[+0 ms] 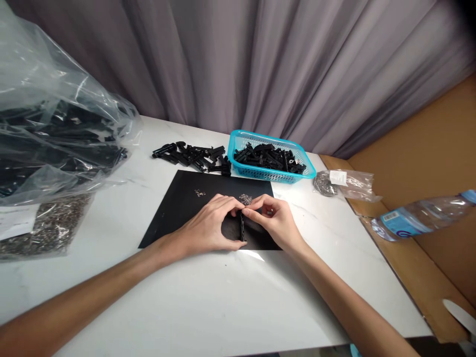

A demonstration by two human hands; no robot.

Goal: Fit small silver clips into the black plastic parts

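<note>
My left hand [211, 223] grips a narrow black plastic part [242, 229] lengthwise, with the thumb at its near end and the fingers at its far end. My right hand [273, 218] is closed in a pinch at the far end of that part. Whatever its fingertips hold is too small to make out. Both hands are over a black mat [167, 213]. Just beyond the fingertips lies a pile of tiny metal pieces [245, 199], and a smaller scatter of metal pieces [200, 193] is farther left on the mat.
Behind the mat are loose black parts [189, 154] and a blue basket [273, 174] of similar parts. Clear bags [63, 144] of black parts and small metal pieces [63, 218] stand left. A small bag [327, 183], cardboard [420, 153] and a plastic bottle [420, 218] are right.
</note>
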